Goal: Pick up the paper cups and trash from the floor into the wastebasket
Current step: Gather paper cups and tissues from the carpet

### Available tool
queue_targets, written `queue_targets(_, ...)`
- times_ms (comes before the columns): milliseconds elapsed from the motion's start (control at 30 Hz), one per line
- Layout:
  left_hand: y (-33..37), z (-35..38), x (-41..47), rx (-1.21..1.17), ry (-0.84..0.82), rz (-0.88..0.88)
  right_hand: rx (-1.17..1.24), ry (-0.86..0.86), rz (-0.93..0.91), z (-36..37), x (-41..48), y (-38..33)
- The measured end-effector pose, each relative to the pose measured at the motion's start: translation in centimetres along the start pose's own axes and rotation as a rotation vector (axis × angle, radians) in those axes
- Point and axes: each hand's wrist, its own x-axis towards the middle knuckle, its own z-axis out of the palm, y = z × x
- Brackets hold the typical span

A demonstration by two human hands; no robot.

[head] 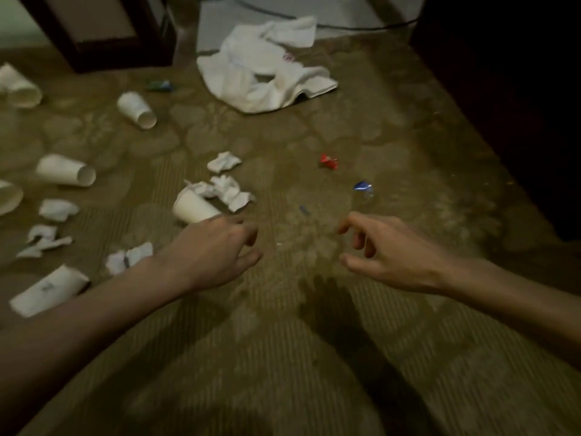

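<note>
Paper cups are white, smooth, tapered, all tipped on their sides on the olive patterned carpet [314, 357]. Nearest cup [193, 207] is seen just beyond the L hand [217, 250], against a crumpled tissue wad [226, 191]. More cups [66, 170] are scattered toward the carpet's left edge, w/ other torn tissue bits [44, 240] between them. Red wrapper [328, 161] and blue wrapper [363, 186], both shiny and crinkled, are found mid-carpet, ahead of the R hand [393, 250]. White towel [267, 67] is bunched at the far edge. Both hands are held over bare carpet, fingers loosely curled, nothing gripped.
</note>
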Motion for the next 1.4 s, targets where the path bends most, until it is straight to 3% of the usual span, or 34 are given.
queue_targets(200, -7.1, 7.0, -2.5, -0.332, 0.12, -0.366, 0.022, -0.217, 0.053, 3.7, 7.6, -6.4)
queue_targets(333, -9.1, 10.8, -2.9, -0.444, 0.092, -0.523, 0.045, -0.31, 0.097, 7.6, 12.2, -8.4)
queue_targets(767, -9.2, 13.7, -3.1, -0.962, 0.156, -0.662, 0.142, -0.336, 0.163, 14.2, 21.2, -10.1)
queue_targets(900, -8.8, 13.3, -3.8, -1.053, 0.134, -0.704, 0.37, -0.371, 0.234, 14.6, 22.2, -9.0)
queue_targets(1067, -8.6, 11.8, -4.7, -1.308, 0.1, -0.739, 0.454, -0.468, 0.247, 14.0, 22.4, -8.4)
queue_targets(1167, -7.5, 10.9, -4.6, -1.492, 0.099, -0.74, 0.495, -0.536, 0.161, 13.6, 22.5, -7.9)
queue_targets(1267, -6.4, 10.4, -4.3, -1.513, 0.091, -0.765, 0.551, -0.689, 0.076, 12.6, 22.2, -7.5)
queue_targets(1400, -6.5, 9.4, -4.4, -1.617, 0.226, -0.93, 0.576, -0.856, 0.022, 11.9, 21.7, -6.4)
